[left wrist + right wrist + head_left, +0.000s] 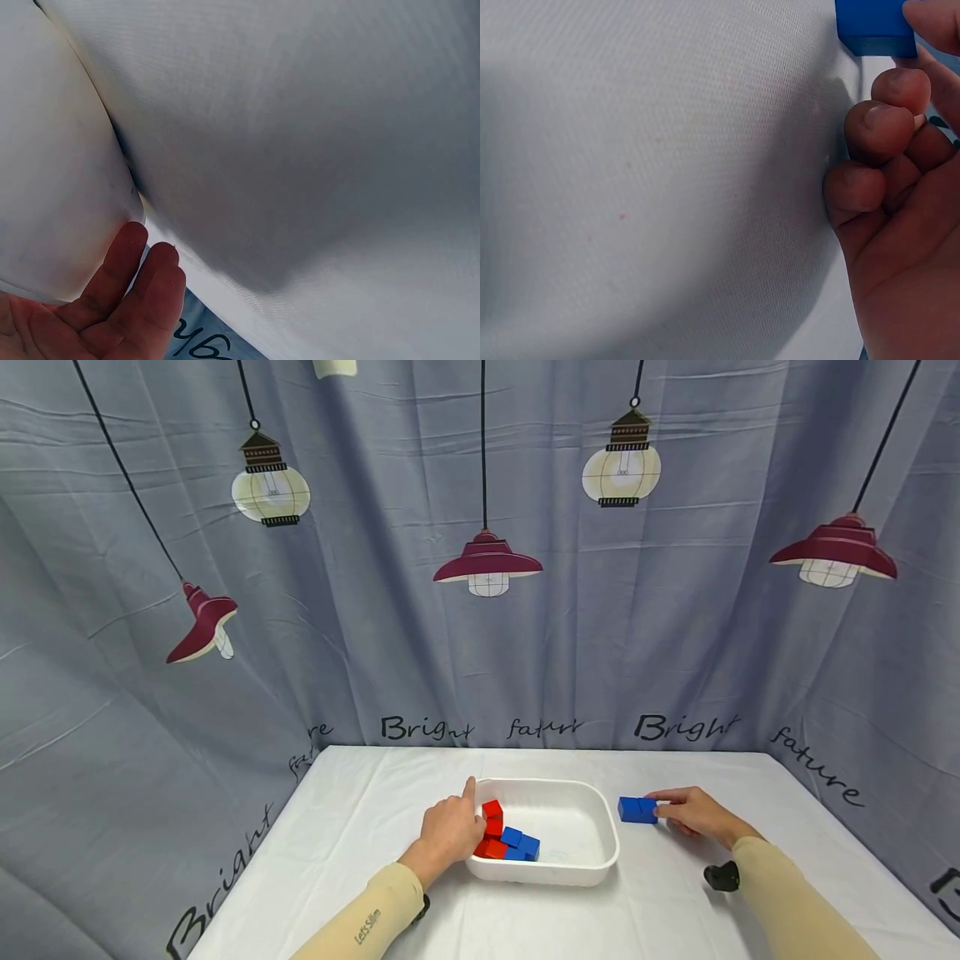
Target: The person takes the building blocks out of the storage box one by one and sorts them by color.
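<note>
A white plastic tray (551, 875) stands on the table with several red blocks (492, 810) and blue blocks (529, 846) grouped at its left end. My left hand (453, 828) grips the tray's left side, its index finger pointing away along the rim. In the left wrist view, the fingers (154, 296) lie against the outer wall; the thumb is hidden there. To the right of the tray, my right hand (697, 814) pinches a blue block (874, 26) between thumb and index finger, the other fingers curled. Another blue block (628, 810) sits directly against its left side.
White cloth covers the table (390, 802). Behind and around it hangs a grey-blue curtain (390, 635) printed with lamps and lettering. A dark device (722, 877) is worn at the right wrist.
</note>
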A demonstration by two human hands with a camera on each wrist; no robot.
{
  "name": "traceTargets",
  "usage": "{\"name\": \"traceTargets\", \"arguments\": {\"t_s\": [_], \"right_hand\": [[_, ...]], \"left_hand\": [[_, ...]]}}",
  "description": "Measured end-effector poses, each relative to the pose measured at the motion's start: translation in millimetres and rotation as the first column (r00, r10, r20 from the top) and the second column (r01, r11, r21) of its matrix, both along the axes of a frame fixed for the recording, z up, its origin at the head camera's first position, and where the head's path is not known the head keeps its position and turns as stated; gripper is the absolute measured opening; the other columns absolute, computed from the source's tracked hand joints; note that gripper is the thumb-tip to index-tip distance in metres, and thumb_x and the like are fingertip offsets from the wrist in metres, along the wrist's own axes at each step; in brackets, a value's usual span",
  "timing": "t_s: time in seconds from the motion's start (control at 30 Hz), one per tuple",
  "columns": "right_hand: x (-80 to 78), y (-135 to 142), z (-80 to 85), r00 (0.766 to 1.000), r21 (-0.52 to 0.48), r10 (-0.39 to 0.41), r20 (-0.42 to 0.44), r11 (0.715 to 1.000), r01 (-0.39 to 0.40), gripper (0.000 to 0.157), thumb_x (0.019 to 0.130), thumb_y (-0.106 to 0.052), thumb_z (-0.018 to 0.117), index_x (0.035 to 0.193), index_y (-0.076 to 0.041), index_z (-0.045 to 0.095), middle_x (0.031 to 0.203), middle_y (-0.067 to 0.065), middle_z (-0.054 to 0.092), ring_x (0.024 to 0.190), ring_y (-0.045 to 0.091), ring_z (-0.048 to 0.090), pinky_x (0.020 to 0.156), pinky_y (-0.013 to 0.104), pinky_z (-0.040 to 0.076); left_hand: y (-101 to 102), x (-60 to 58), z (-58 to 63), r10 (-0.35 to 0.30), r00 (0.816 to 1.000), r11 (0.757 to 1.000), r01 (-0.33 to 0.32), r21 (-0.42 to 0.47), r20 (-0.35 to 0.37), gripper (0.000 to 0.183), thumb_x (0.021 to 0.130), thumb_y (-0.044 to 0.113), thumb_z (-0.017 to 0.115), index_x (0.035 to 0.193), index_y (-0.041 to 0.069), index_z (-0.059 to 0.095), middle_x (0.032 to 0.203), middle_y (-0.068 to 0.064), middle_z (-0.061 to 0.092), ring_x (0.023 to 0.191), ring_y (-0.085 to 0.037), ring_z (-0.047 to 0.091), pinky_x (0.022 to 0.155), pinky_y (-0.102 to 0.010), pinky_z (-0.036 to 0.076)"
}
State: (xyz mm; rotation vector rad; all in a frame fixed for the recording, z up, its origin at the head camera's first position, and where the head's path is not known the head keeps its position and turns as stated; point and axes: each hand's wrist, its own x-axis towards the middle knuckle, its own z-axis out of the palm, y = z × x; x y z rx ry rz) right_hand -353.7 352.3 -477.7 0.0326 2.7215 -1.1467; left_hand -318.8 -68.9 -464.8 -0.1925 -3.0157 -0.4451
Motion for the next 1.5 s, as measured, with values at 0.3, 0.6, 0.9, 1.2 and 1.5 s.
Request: {"name": "traceTargets", "arguments": {"t_s": [0.3, 0.6, 0.9, 1.2, 1.5], "right_hand": [[-1.2, 7, 2.1, 1.0, 0.001, 0.009, 0.005, 1.0, -0.009, 0.052, 0.094, -0.028, 0.065, 0.141, -0.005, 0.058, 0.056, 0.0, 0.046, 0.051, 0.017, 0.044, 0.055, 0.028, 0.036], [2.8, 7, 12.0, 0.999, -0.01, -0.006, -0.05, 1.0, 0.005, 0.051, 0.095, -0.03, 0.064, 0.138, -0.003, 0.059, 0.071, 0.007, 0.049, 0.057, 0.02, 0.044, 0.054, 0.029, 0.038], [-3.9, -16, 55.7, 0.995, 0.014, 0.071, -0.071, 0.997, -0.07, 0.054, 0.094, -0.04, 0.066, 0.137, -0.008, 0.061, 0.095, 0.007, 0.06, 0.09, 0.027, 0.053, 0.075, 0.044, 0.049], [-4.8, -58, 74.0, 0.972, -0.078, 0.228, -0.05, 0.97, -0.231, 0.041, 0.092, -0.036, 0.07, 0.126, -0.014, 0.07, 0.056, -0.004, 0.035, 0.05, 0.014, 0.034, 0.051, 0.026, 0.031], [-7.0, -90, 83.3, 0.928, -0.116, 0.37, -0.036, 0.921, -0.371, 0.037, 0.09, -0.028, 0.073, 0.124, -0.013, 0.071, 0.052, -0.004, 0.034, 0.043, 0.013, 0.028, 0.046, 0.026, 0.029]], "left_hand": [[4, -0.5, 1.1, -0.002, 1.0, 1.0, 0.002, 0.02, 0.01, 0.07, 0.094, 0.03, 0.063, 0.155, 0.007, 0.037, 0.099, -0.011, 0.071, 0.08, -0.024, 0.064, 0.077, -0.043, 0.057], [8, 0.1, 0.5, -0.01, 1.0, 1.0, 0.01, 0.014, 0.011, 0.071, 0.094, 0.032, 0.064, 0.154, 0.007, 0.038, 0.103, -0.011, 0.071, 0.083, -0.024, 0.066, 0.079, -0.044, 0.057], [8, -4.8, 5.6, -0.006, 1.0, 1.0, 0.007, 0.019, -0.012, 0.072, 0.093, 0.032, 0.064, 0.155, 0.007, 0.037, 0.101, -0.011, 0.071, 0.083, -0.024, 0.065, 0.079, -0.044, 0.057], [-1, 2.1, 3.9, -0.013, 1.0, 1.0, 0.013, 0.018, -0.01, 0.072, 0.092, 0.031, 0.065, 0.154, 0.005, 0.038, 0.089, -0.009, 0.069, 0.073, -0.022, 0.062, 0.073, -0.042, 0.058], [-3, 4.5, 1.7, -0.015, 1.0, 1.0, 0.015, 0.021, -0.013, 0.071, 0.092, 0.029, 0.063, 0.154, 0.004, 0.038, 0.082, -0.008, 0.067, 0.073, -0.022, 0.062, 0.072, -0.042, 0.057]]}}
